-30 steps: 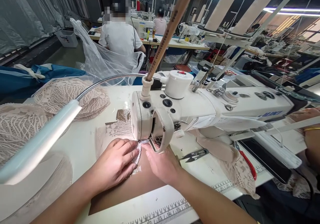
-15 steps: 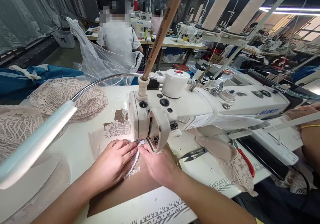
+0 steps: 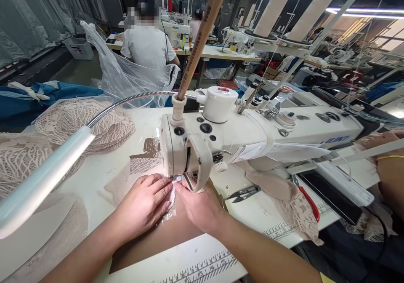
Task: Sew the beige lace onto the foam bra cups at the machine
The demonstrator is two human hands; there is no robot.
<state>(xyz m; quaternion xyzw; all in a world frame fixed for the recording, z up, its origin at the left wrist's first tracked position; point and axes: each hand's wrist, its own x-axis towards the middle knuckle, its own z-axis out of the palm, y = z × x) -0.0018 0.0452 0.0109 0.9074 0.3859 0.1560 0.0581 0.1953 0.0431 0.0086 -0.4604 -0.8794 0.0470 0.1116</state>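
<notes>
Close to the presser foot (image 3: 178, 178) of a white sewing machine (image 3: 217, 135), both of my hands bear on a piece of pale lace fabric (image 3: 172, 199). My left hand (image 3: 143, 203), fingers close together, presses the fabric from the left. With thumb and forefinger at the fabric's edge, my right hand (image 3: 202, 207) is closed just below the foot; its other fingers are partly hidden behind the machine's guard. A flat brown sheet (image 3: 170, 236) lies beneath both hands, with clear tape on it. The needle tip is hard to make out.
Stacked beige lace cups (image 3: 85, 121) lie at the left, under a lamp (image 3: 47, 177) on a bent metal neck. Thread snips (image 3: 244, 193), red-handled scissors (image 3: 309, 203) and lace scraps (image 3: 295, 220) are to the right. A person (image 3: 148, 43) sits ahead; another person's arm (image 3: 391, 165) shows at right.
My hands stay at the presser foot with almost the same grip. The pale fabric left of the foot has shifted slightly and spreads further left. The whole view has moved a little.
</notes>
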